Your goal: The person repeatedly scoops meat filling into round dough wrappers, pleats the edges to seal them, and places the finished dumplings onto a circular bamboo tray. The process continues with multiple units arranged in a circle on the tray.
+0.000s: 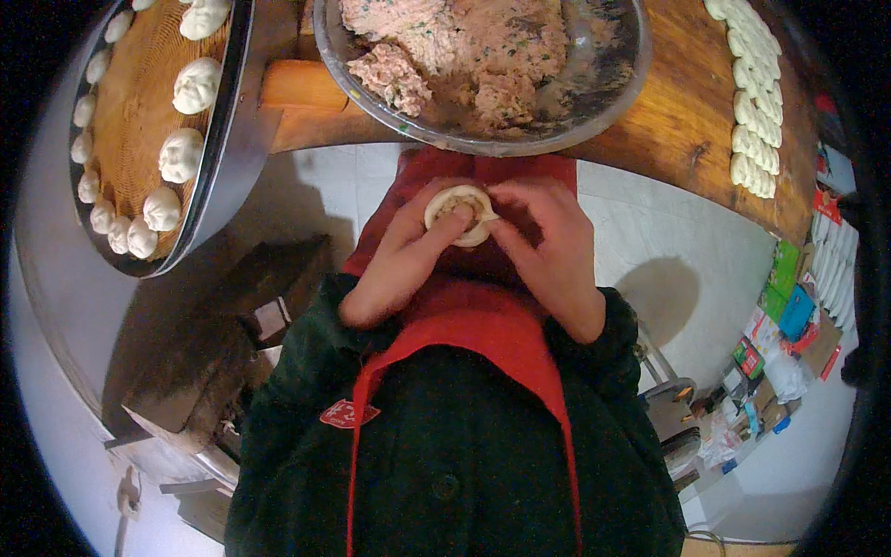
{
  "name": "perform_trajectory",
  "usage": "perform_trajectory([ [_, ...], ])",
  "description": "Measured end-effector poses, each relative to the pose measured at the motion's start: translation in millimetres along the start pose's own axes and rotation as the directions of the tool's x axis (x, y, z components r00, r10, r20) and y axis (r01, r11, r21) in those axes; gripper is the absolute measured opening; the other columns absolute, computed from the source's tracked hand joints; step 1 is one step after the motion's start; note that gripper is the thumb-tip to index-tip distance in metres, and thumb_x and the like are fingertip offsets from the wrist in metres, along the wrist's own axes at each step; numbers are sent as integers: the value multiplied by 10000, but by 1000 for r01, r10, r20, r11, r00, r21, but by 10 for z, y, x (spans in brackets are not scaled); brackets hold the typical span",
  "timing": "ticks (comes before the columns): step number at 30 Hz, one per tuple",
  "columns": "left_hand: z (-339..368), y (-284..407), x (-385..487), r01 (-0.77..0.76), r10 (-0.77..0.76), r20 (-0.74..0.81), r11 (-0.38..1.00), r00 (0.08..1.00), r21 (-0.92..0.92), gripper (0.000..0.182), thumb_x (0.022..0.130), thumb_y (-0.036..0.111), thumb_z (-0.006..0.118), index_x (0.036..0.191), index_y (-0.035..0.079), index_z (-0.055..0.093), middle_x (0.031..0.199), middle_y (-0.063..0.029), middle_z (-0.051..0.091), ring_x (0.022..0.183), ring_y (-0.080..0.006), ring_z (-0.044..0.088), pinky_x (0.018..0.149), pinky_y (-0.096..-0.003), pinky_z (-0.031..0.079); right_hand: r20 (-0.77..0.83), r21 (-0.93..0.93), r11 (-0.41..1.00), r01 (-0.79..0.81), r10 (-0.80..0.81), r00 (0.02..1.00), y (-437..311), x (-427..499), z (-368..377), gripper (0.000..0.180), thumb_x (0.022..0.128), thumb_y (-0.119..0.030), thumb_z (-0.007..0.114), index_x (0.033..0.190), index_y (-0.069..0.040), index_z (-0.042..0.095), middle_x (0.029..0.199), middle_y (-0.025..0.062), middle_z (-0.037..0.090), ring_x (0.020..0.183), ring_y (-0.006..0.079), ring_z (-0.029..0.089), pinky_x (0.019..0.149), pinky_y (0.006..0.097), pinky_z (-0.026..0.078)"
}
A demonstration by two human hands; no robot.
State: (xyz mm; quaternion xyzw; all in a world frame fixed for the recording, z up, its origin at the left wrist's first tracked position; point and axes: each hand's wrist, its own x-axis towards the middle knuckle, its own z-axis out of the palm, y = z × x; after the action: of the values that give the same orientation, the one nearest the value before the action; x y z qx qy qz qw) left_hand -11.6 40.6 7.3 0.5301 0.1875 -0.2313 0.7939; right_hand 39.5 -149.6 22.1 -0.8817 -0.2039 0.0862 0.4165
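Observation:
Cupped in my left hand [404, 254] is a round dough wrapper [458, 193] with meat filling [475, 203] inside it. The left thumb presses on the filling. My right hand [553, 240] pinches the wrapper's right edge between thumb and forefinger, where a small fold of dough sticks out. Both hands are above the red apron [473, 306]. Just beyond them, a large bowl [487, 147] rests at the table edge. It holds minced meat [459, 42] flecked with green. The underside of the wrapper is hidden by my left fingers.
On the left stands a round steamer [132, 139] with several pleated buns [181, 154] around its rim. Overlapping dough pieces [755, 132] lie in rows on the wooden table [686, 111]. Boxes and bags [779, 327] crowd the far right, and a stool [672, 397] stands by my right side.

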Motion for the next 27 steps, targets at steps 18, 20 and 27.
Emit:
perform_trajectory([
  [18,-24,52,92,-333,309,129,828,942,452,286,998,63,548,1284,49,556,1047,-75,645,889,-131,650,773,-279,551,47,-89,986,139,-135,990,-4,80,-7,171,815,-120,755,978,-110,704,1021,73,689,945,312,657,804,409,556],
  [20,0,18,79,-267,254,81,917,964,298,310,998,80,563,1306,58,546,1044,-64,642,892,-126,639,767,-272,546,21,-102,985,137,-135,991,10,71,0,218,777,-55,783,982,-84,715,1020,95,692,918,311,669,798,396,555],
  [27,-8,3,21,21,-23,10,990,1000,142,276,1001,76,510,1275,72,545,1008,-46,630,808,-114,599,614,-272,544,52,-91,982,167,-163,985,-14,75,56,161,838,-181,746,990,-140,714,1006,52,698,946,302,665,803,422,569],
])
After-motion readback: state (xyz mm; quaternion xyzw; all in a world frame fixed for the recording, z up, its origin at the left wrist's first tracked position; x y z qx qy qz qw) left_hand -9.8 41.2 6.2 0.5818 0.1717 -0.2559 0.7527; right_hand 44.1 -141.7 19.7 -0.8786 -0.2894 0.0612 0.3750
